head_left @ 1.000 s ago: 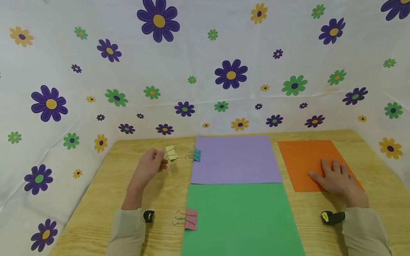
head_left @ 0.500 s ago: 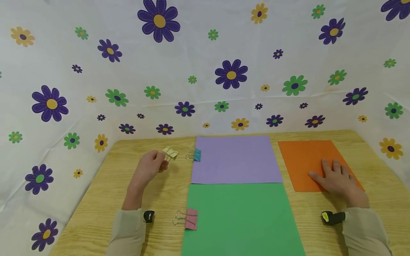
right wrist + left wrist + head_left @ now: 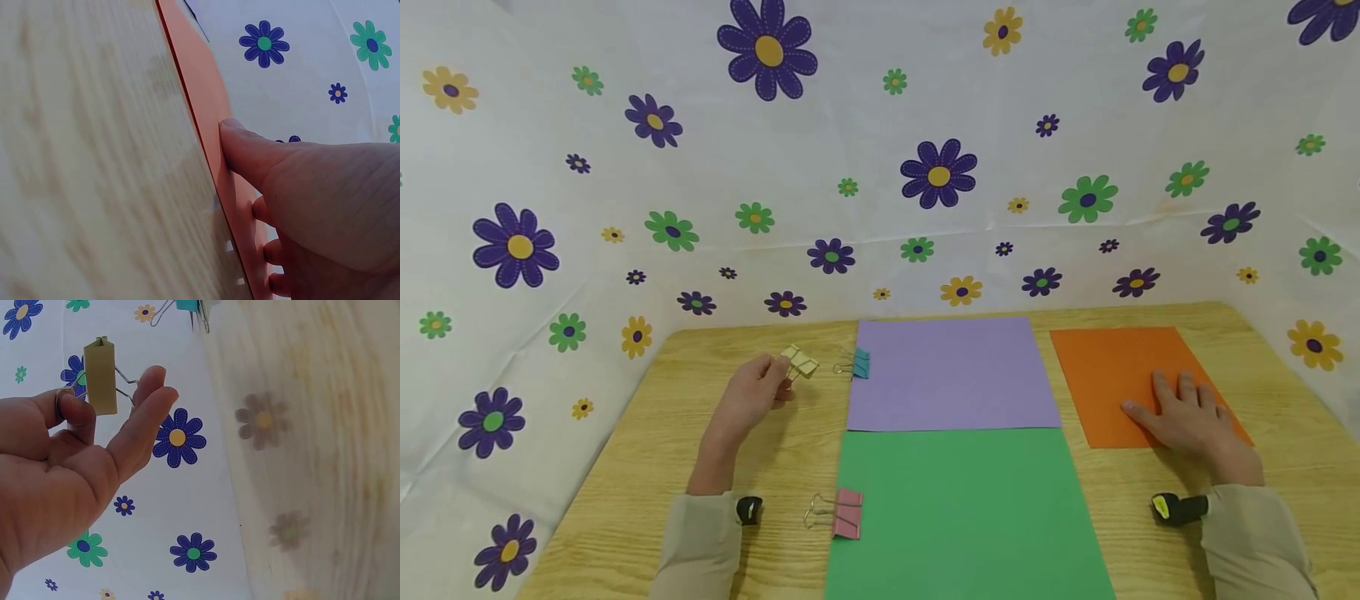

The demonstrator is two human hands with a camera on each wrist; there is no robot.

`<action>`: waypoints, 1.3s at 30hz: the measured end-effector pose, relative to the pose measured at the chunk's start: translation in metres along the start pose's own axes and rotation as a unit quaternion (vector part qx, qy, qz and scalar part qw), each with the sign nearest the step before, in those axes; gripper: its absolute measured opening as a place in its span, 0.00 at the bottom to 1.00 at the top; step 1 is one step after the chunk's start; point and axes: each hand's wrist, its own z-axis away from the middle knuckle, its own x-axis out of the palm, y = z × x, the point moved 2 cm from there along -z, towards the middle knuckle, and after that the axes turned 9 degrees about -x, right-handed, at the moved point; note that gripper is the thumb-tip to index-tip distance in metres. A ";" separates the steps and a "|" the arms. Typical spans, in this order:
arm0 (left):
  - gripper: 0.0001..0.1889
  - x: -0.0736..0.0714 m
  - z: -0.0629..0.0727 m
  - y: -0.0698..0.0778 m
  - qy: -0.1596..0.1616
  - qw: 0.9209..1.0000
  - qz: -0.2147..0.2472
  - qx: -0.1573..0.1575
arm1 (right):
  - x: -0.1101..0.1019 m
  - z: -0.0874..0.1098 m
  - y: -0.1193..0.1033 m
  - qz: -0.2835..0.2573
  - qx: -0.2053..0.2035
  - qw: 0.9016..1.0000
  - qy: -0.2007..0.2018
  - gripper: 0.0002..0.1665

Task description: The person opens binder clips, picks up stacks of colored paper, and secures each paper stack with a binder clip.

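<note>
My left hand [image 3: 751, 397] holds a pale yellow binder clip [image 3: 801, 361] above the table's left side. In the left wrist view the thumb and fingers are on the wire handles of the yellow binder clip [image 3: 100, 378], its body between them. My right hand [image 3: 1193, 421] rests with spread fingers on an orange sheet [image 3: 1105, 375] at the right. To the right of the yellow clip, a teal binder clip [image 3: 861, 363] sits on the left edge of a purple sheet [image 3: 955, 375]. Nearer, a pink binder clip [image 3: 847, 513] sits on the left edge of a green sheet [image 3: 962, 508].
The wooden table [image 3: 647, 450] ends at a white cloth [image 3: 850, 117] printed with flowers, which stands behind it and along both sides. Purple and green sheets meet edge to edge in the middle. Black straps show at both cuffs.
The yellow binder clip has turned in my left hand, from nearly upright to a flatter slant. My right hand has stayed on the orange sheet.
</note>
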 end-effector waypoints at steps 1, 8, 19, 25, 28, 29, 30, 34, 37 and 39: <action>0.22 0.000 0.000 -0.001 -0.003 1.000 0.005 -0.001 | 0.000 0.000 0.000 0.001 -0.001 1.000 0.001 0.55; 0.19 -0.002 -0.002 0.000 -0.017 0.997 0.074 -0.003 | 0.000 0.001 -0.003 0.001 0.000 1.000 0.002 0.56; 0.14 -0.006 0.000 0.005 -0.014 0.993 0.115 -0.014 | 0.000 0.001 -0.001 -0.004 0.004 1.000 -0.002 0.57; 0.22 -0.004 -0.002 0.005 -0.018 0.990 0.137 -0.025 | 0.001 0.002 0.000 -0.002 0.006 1.000 -0.004 0.57; 0.21 -0.004 -0.002 0.005 -0.019 0.991 0.131 -0.028 | 0.001 0.002 0.001 -0.003 0.008 1.000 -0.006 0.57; 0.21 -0.005 -0.002 0.004 -0.021 0.992 0.122 -0.030 | 0.001 0.002 0.002 -0.002 0.008 1.000 -0.006 0.57; 0.21 -0.005 -0.002 0.004 -0.022 0.993 0.115 -0.033 | 0.001 0.002 0.002 -0.003 0.009 1.000 -0.006 0.57; 0.21 -0.005 -0.001 0.004 -0.034 0.994 0.101 -0.038 | 0.001 0.001 0.002 0.001 0.009 1.000 -0.009 0.57; 0.21 -0.005 0.000 0.003 -0.033 0.992 0.115 -0.033 | 0.001 0.001 0.001 0.004 0.006 1.000 -0.009 0.56; 0.21 -0.005 0.000 0.003 -0.029 0.991 0.124 -0.029 | 0.001 0.000 0.000 0.006 0.004 1.000 -0.008 0.56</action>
